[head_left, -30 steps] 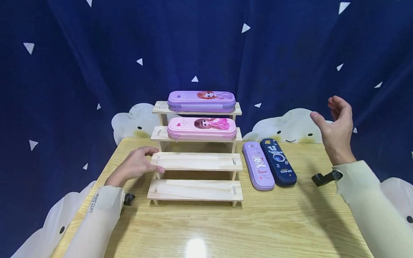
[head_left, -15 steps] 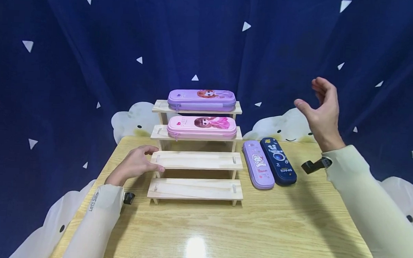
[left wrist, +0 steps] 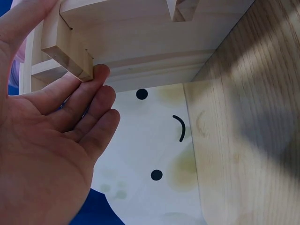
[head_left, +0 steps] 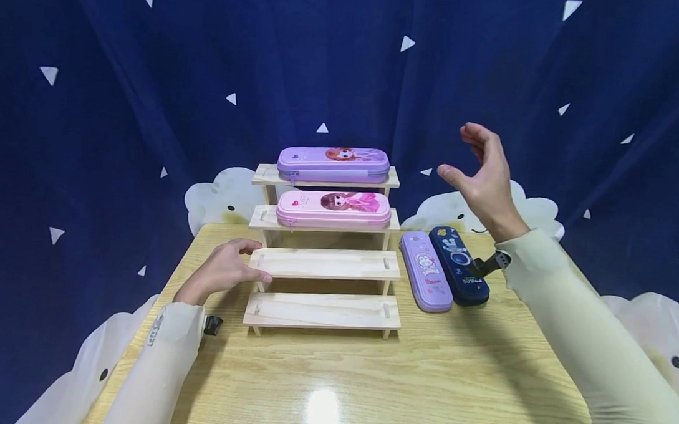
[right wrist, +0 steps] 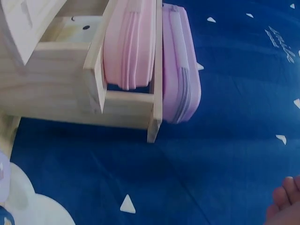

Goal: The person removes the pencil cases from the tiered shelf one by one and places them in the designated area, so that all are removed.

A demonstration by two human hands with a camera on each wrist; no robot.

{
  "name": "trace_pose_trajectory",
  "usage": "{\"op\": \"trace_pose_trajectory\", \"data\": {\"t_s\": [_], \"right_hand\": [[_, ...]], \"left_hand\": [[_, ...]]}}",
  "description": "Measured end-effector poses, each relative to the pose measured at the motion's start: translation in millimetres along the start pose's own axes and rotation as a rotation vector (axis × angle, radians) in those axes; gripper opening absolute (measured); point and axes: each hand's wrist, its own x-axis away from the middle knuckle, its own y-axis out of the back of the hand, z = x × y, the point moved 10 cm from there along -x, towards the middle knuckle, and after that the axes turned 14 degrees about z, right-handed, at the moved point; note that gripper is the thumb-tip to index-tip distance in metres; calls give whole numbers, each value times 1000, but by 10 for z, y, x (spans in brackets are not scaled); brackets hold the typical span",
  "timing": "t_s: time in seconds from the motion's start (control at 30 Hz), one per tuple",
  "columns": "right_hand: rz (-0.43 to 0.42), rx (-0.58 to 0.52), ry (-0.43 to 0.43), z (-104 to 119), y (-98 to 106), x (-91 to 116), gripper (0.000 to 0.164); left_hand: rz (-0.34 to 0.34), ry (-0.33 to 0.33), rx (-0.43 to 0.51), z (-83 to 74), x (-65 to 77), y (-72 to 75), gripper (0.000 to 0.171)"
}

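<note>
Wooden rack (head_left: 323,263): pale, four stepped boards rising toward the rear, standing on the table at left of centre. The two lower boards are bare.

Left hand (head_left: 225,269): at the left end of the second board from the bottom, pinching it; thumb over the front edge, fingers bent behind. In the left wrist view the fingertips touch the end of a wooden strut.

Pink case (head_left: 334,210): flat on the third board, doll print upward, zip pull over the front edge.

Purple case (head_left: 333,165): flat on the top board, similarly placed.

Lilac case (head_left: 426,272): on the table just right of the rack, lying slantwise.

Navy case (head_left: 456,260): alongside the lilac one; whether they touch cannot be told. A black device (head_left: 490,265) at the right cuff overlaps its view.

Right hand (head_left: 483,186): raised, holding nothing, thumb well apart from the gently bent fingers.

Table (head_left: 323,361): light wood grain. Behind it, a blue curtain (head_left: 333,62) with white triangles.

Hazards, by judgement: a tug by the left hand could tilt the light-looking rack and slide both upper cases off; a low sweep of the right forearm could knock the navy case askew or push it into its neighbour.
</note>
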Motion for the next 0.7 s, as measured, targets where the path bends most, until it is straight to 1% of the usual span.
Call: {"op": "trace_pose_trajectory", "data": {"t_s": [0.17,0.3,0.43,0.6,0.7], "right_hand": [[43,30,-8,71,-162,-56,81],[79,32,-10,119,-292,-96,80],[111,48,-2,154,-429,-127,79],[150,53,44,182,-630,-159,78],[198,64,53,171,-785,-161,78]], "left_hand": [[2,-3,6,-3,1,1,83],[3,0,11,6,-1,-5,80],[7,1,9,3,-1,-12,80],[6,4,5,-2,-1,-9,82],[6,1,5,-5,-3,-12,82]]}}
